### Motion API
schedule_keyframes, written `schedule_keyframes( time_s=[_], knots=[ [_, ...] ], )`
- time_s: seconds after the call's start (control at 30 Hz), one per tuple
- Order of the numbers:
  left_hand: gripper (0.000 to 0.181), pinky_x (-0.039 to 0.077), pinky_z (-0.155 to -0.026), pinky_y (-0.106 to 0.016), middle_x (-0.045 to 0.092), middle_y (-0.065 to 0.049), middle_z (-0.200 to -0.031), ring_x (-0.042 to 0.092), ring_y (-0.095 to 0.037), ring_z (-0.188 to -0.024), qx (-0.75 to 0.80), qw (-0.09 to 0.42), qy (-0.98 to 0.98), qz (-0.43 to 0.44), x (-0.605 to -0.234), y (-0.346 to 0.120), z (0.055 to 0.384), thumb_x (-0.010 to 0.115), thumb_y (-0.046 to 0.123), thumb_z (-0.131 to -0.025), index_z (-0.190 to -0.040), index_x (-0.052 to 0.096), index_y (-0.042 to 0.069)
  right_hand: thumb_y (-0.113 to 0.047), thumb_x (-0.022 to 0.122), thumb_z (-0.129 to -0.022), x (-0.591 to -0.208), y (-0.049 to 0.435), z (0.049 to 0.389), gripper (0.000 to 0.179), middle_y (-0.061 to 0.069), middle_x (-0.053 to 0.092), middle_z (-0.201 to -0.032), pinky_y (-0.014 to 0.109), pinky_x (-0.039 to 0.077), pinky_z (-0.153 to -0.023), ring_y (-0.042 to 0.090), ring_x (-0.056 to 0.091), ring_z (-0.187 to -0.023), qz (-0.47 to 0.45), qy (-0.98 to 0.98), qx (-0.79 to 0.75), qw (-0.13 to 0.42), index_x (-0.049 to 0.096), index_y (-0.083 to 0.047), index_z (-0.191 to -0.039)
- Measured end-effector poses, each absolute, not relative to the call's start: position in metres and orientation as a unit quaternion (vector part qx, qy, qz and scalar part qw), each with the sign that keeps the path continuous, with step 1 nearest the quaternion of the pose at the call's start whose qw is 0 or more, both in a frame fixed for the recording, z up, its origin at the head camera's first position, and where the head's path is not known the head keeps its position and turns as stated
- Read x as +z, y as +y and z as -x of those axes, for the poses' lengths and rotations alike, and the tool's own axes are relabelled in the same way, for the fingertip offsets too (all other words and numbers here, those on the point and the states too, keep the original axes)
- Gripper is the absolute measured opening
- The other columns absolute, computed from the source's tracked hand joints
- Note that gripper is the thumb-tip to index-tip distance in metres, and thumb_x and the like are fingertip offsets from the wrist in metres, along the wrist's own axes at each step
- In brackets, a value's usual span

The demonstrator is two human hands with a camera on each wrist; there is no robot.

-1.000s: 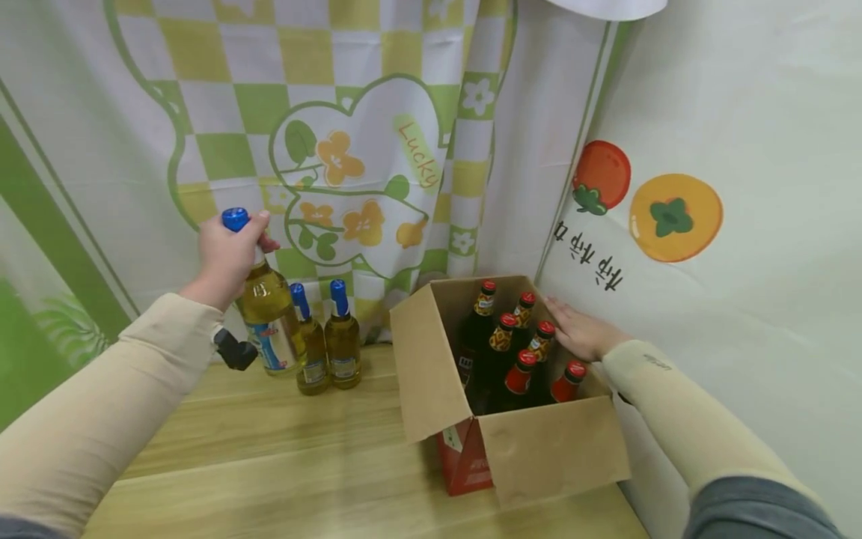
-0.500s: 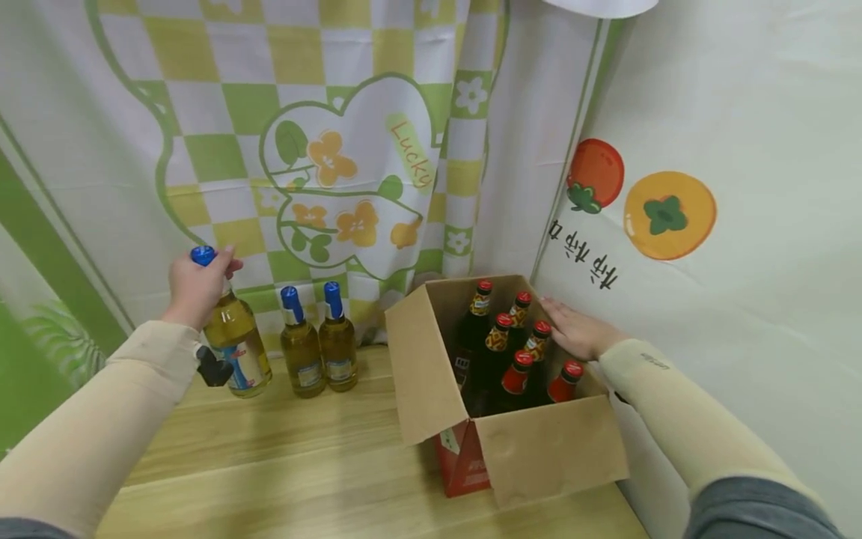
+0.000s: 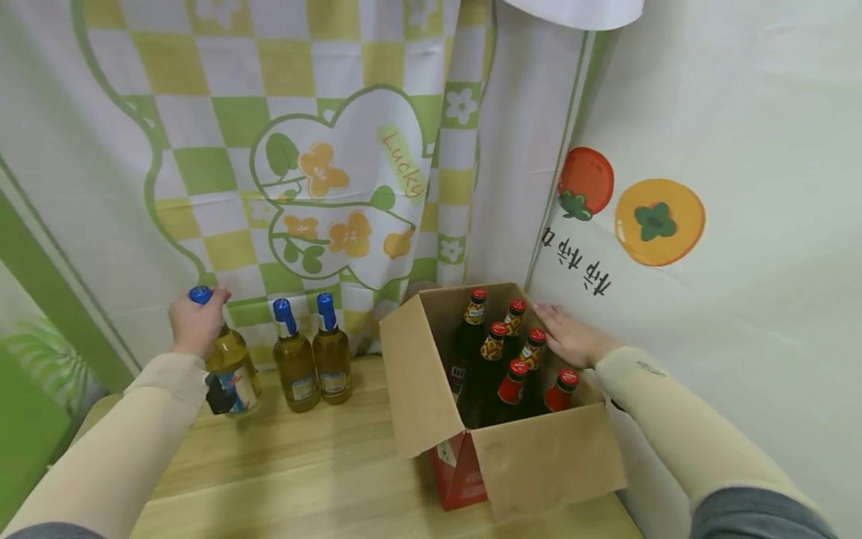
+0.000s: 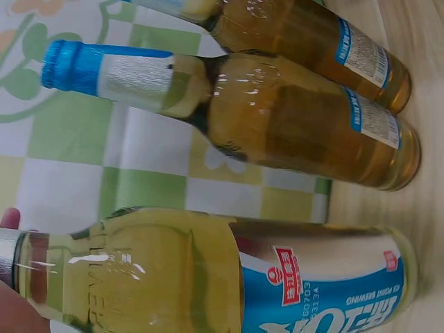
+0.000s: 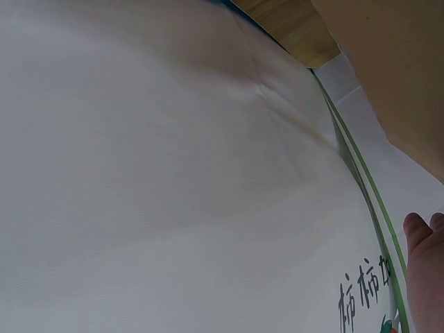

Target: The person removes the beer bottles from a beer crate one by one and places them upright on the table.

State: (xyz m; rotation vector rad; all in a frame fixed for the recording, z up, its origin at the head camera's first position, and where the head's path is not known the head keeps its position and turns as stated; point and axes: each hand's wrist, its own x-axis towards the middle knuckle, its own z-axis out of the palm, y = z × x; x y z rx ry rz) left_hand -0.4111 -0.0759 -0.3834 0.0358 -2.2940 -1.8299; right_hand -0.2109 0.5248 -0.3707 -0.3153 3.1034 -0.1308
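My left hand [image 3: 197, 323] grips a clear beer bottle [image 3: 232, 367] by its neck, just under the blue cap. The bottle is upright with its base right at the tabletop; its blue and white label shows in the left wrist view. To its right stand two similar blue-capped bottles [image 3: 296, 367], side by side. My right hand [image 3: 575, 337] lies with straight fingers along the right edge of an open cardboard box [image 3: 420, 382]. Inside that box are several dark beer bottles [image 3: 512, 382] with red caps. In the right wrist view only some fingertips [image 5: 420, 232] of this hand show.
The box stands near the right wall [image 3: 741, 337], its flaps folded outward to the left and front. A checked curtain [image 3: 236, 120] hangs behind the bottles. Bare wooden tabletop [image 3: 323, 471] lies in front of them.
My left hand has carried the beer bottle left and down, away from the two standing bottles. My right hand has stayed at the box edge. The head view has shifted slightly.
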Motion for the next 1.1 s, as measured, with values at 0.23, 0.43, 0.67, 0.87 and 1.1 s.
schedule_keyframes(
  time_s=[0.23, 0.43, 0.67, 0.87, 1.1],
  knots=[
    [0.034, 0.044, -0.051, -0.022, 0.052, 0.005, -0.074, 0.048, -0.007, -0.056, -0.602, 0.083, -0.792, -0.055, -0.407, -0.079, 0.412, 0.059, 0.035, -0.103, -0.104, 0.057, 0.001, -0.012, 0.037, -0.106, -0.375, 0.521, 0.213, 0.059, 0.036, 0.02, -0.161, 0.059, 0.016, -0.121, 0.054, 0.017, -0.149, 0.105, 0.993, -0.042, 0.021, 0.023, 0.016, -0.155],
    [0.043, 0.043, -0.051, -0.024, 0.054, 0.003, -0.075, 0.048, -0.009, -0.057, -0.569, 0.081, -0.817, -0.046, -0.417, -0.074, 0.422, 0.058, 0.039, -0.105, -0.109, 0.062, -0.004, -0.013, 0.037, -0.106, -0.376, 0.524, 0.211, 0.059, 0.036, 0.021, -0.161, 0.059, 0.017, -0.12, 0.054, 0.018, -0.149, 0.094, 0.994, -0.048, 0.025, 0.022, 0.015, -0.155],
    [0.04, 0.04, -0.045, -0.026, 0.049, 0.006, -0.06, 0.044, -0.01, -0.048, -0.564, 0.098, -0.819, -0.044, -0.425, -0.069, 0.432, 0.061, 0.037, -0.103, -0.095, 0.061, -0.002, -0.014, 0.037, -0.108, -0.37, 0.524, 0.207, 0.058, 0.034, 0.022, -0.162, 0.058, 0.018, -0.121, 0.053, 0.018, -0.149, 0.091, 0.994, -0.052, 0.025, 0.022, 0.015, -0.156],
    [0.05, 0.042, -0.048, -0.024, 0.057, 0.008, -0.073, 0.048, -0.008, -0.055, -0.568, 0.101, -0.816, -0.033, -0.43, -0.063, 0.434, 0.06, 0.038, -0.104, -0.117, 0.067, -0.009, -0.011, 0.037, -0.107, -0.368, 0.524, 0.207, 0.058, 0.035, 0.023, -0.161, 0.058, 0.019, -0.12, 0.054, 0.02, -0.148, 0.084, 0.995, -0.051, 0.019, 0.022, 0.015, -0.155],
    [0.051, 0.04, -0.05, -0.025, 0.06, 0.006, -0.078, 0.047, -0.01, -0.057, -0.586, 0.093, -0.804, -0.039, -0.437, -0.056, 0.436, 0.059, 0.04, -0.104, -0.125, 0.067, -0.006, -0.013, 0.036, -0.107, -0.367, 0.526, 0.21, 0.058, 0.033, 0.024, -0.162, 0.057, 0.018, -0.121, 0.052, 0.019, -0.149, 0.083, 0.995, -0.047, 0.021, 0.022, 0.015, -0.156]
  ],
)
